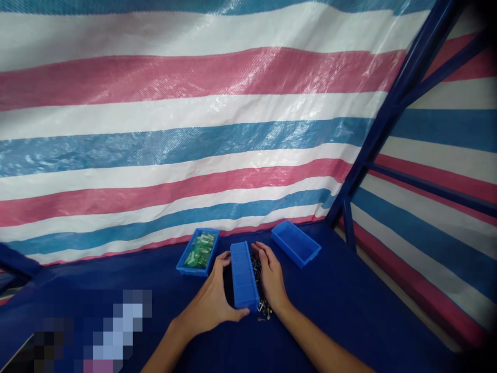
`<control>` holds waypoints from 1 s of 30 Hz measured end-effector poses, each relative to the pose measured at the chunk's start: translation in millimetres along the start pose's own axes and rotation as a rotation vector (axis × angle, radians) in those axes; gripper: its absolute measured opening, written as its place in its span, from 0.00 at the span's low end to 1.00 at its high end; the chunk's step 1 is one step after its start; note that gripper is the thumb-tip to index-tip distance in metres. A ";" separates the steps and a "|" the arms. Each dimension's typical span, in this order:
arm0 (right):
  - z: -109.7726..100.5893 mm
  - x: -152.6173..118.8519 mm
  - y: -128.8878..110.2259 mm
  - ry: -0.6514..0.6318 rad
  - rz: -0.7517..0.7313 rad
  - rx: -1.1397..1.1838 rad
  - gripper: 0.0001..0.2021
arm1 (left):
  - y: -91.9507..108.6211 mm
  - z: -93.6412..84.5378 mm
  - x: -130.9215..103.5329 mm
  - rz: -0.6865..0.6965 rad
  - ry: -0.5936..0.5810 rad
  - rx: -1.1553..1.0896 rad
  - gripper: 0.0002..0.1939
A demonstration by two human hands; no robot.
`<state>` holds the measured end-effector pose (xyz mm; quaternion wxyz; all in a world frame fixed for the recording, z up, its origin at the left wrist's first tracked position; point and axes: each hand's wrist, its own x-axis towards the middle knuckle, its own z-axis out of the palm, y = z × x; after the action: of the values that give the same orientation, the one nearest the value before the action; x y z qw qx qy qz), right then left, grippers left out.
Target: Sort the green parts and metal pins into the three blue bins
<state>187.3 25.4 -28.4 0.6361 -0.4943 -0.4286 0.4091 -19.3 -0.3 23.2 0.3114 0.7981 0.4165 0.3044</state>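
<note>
A blue plastic bin (pixel 244 277) is tipped on its side, its bottom facing left and up. My left hand (pixel 213 298) grips it, with the thumb at the near end and the fingers at the far left edge. Small metal screws or bolts (pixel 264 306) lie in a pile along the bin's right side and spill out at its near corner. My right hand (pixel 272 277) is cupped against the right side of that pile, fingers extended and slightly curved; its palm faces the bin.
To the left stands a blue bin (pixel 180 269) holding green and clear small packets. A second blue bin (pixel 297 243) sits at the back right. Behind the dark blue table (pixel 209 352) hangs a striped tarp (pixel 174 119), with a blue metal frame (pixel 380 124) at the right.
</note>
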 end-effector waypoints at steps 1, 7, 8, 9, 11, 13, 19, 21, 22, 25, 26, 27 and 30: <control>-0.1 -0.2 0.4 0.004 0.000 0.003 0.22 | 0.3 -0.8 -0.2 -0.005 -0.005 0.000 0.67; -1.2 1.9 1.9 0.004 -0.001 0.048 0.21 | 1.5 -5.7 -1.1 -0.020 -0.045 -0.001 0.68; -1.4 2.9 2.2 0.010 0.001 0.061 0.21 | 1.8 -6.4 -1.1 -0.017 -0.049 0.005 0.68; -1.7 4.0 2.5 0.016 0.004 0.073 0.21 | 2.3 -7.1 -1.1 -0.015 -0.053 0.008 0.67; -2.3 5.8 2.9 0.026 0.017 0.096 0.21 | 3.9 -8.7 -1.1 -0.023 -0.061 0.002 0.67; -2.6 6.9 3.1 0.026 0.032 0.112 0.21 | 6.5 -10.6 -1.2 -0.047 -0.075 -0.011 0.67; -2.2 6.8 3.5 0.022 0.017 0.089 0.21 | 11.6 -15.3 -1.1 -0.060 -0.084 -0.018 0.67; -2.1 6.0 2.6 0.020 0.011 0.073 0.21 | 10.9 -15.8 -1.1 -0.052 -0.084 -0.014 0.66; -2.1 5.5 1.6 0.018 0.010 0.062 0.21 | 10.2 -15.9 -1.1 -0.049 -0.082 -0.011 0.66; -2.2 3.1 -3.3 0.006 -0.003 0.013 0.21 | 7.6 -15.9 -1.3 -0.041 -0.076 -0.002 0.66; -2.3 2.2 -5.3 0.001 -0.013 -0.009 0.21 | 6.7 -16.1 -1.4 -0.039 -0.076 -0.001 0.66; -2.3 1.3 -7.2 -0.007 -0.023 -0.033 0.21 | 5.9 -16.3 -1.5 -0.039 -0.077 0.000 0.66; -2.2 -0.6 -10.8 -0.023 -0.033 -0.086 0.21 | 4.7 -17.4 -1.7 -0.042 -0.084 0.006 0.65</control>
<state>190.3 22.3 -18.3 0.6157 -0.5094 -0.4613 0.3855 -30.8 0.4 37.1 0.3324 0.8021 0.4209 0.2627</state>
